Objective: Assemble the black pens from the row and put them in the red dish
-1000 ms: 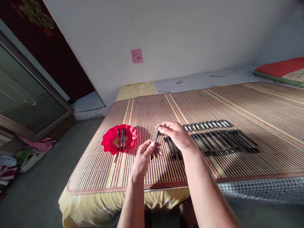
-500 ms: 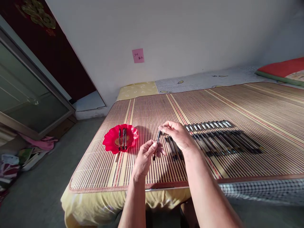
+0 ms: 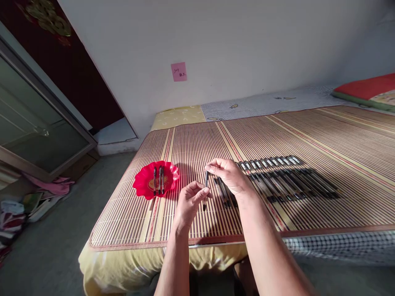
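Observation:
My left hand (image 3: 189,202) pinches the lower part of a dark pen (image 3: 206,186) held nearly upright above the bamboo mat (image 3: 197,144). My right hand (image 3: 230,176) closes its fingertips on the pen's top end, where a cap may be; I cannot make it out. Just right of my hands lies a long row of dark pens (image 3: 286,181), with a row of pen caps (image 3: 270,162) behind it. To the left a red scalloped plate (image 3: 140,186) holds three pens (image 3: 158,180).
The mat covers a bed with a yellow sheet (image 3: 123,267) at the near edge. A red pillow (image 3: 364,88) lies at the far right. A pink note (image 3: 179,71) is stuck on the wall. Clutter (image 3: 27,201) and a glass door (image 3: 33,127) are on the left.
The pen has turned from slanted to nearly upright between my hands, and both hands shifted slightly right. Plate and pen rows have not moved.

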The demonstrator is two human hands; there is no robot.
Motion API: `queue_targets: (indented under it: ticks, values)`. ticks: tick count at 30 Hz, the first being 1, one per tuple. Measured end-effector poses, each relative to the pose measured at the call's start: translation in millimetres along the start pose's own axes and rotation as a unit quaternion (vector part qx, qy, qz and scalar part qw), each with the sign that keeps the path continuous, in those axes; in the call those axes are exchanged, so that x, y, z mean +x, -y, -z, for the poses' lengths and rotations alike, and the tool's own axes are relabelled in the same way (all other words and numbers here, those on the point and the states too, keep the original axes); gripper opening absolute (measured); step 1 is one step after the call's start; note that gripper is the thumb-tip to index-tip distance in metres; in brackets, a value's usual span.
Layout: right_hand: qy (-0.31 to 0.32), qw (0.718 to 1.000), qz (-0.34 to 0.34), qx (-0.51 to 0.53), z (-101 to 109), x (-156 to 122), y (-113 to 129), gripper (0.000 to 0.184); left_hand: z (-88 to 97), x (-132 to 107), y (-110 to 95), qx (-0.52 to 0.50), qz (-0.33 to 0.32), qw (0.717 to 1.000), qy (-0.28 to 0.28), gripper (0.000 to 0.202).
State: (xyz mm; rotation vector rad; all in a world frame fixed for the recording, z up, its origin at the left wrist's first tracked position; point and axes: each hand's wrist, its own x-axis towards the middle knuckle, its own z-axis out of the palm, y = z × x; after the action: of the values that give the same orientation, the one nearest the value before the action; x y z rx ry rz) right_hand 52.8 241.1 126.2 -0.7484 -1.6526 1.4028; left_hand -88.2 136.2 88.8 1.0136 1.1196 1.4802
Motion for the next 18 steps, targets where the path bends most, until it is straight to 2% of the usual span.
queue_targets:
  ticks: [4,7,11,14,18]
  values:
    - [-0.001,1.0,0.006,-0.013,-0.6,1.0,-1.9,0.031,-5.4,1.9,2.4,-0.018,0.001,0.998,-0.056,0.047]
    - [0.005,1.0,0.012,0.001,-1.9,1.6,-2.1,0.029,-7.3,1.2,1.8,-0.026,-0.013,0.997,-0.072,0.049]
    - [-0.001,0.999,0.017,0.032,-3.2,2.9,-3.9,0.028,-0.1,-2.5,-6.2,0.027,-0.008,0.999,-0.03,0.036]
    - [-0.011,0.999,0.023,0.044,-3.6,3.4,-5.1,0.025,7.1,-4.7,-11.2,0.069,0.007,0.997,0.014,0.034]
    - [-0.007,0.999,0.034,0.03,-6.1,1.9,-0.8,0.025,7.6,-4.1,-7.8,0.032,0.016,0.999,0.001,0.035]
